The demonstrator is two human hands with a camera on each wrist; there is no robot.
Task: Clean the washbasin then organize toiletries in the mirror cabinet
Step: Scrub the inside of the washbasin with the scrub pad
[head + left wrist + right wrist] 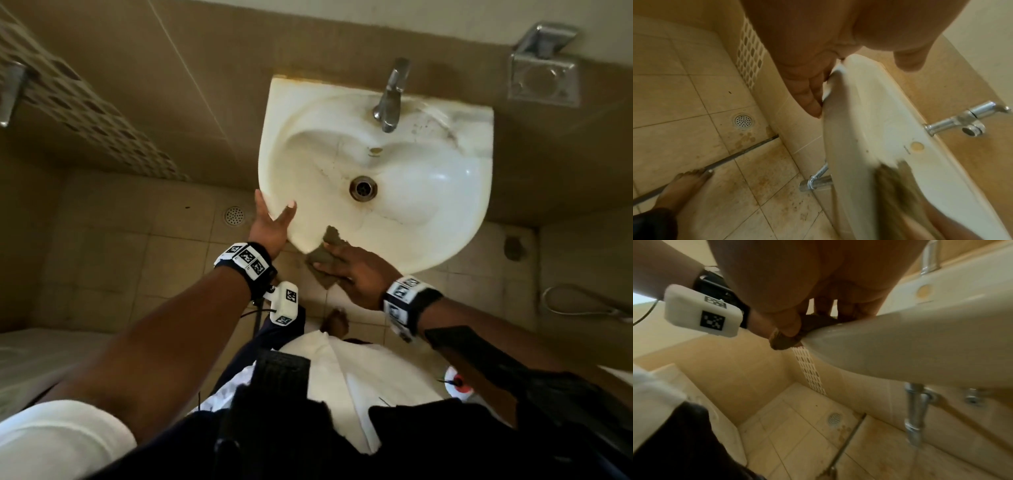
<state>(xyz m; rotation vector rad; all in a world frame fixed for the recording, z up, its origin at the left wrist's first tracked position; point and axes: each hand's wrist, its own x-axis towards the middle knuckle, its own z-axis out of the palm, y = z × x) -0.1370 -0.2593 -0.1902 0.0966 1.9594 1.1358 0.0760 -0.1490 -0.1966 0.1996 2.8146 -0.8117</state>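
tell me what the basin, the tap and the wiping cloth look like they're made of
Washbasin: probably glazed ceramic; glossy white with bright highlights, some brown staining.
Tap: metal, apparently chrome-plated; silvery and reflective.
Cloth: soft brownish-grey fabric or scrub pad; matte, crumpled under the right hand.

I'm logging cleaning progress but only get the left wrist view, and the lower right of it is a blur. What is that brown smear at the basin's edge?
Observer: A brown crumpled cleaning cloth, pressed by the right hand over the front rim of the white ceramic washbasin.
Operator: Is the right thumb on top of the rim?
Observer: No, the right wrist view shows the thumb below, pinching the cloth against the rim.
Operator: Anything left inside the bowl?
Observer: Dark specks and a brownish streak beside the chrome tap, on the right.
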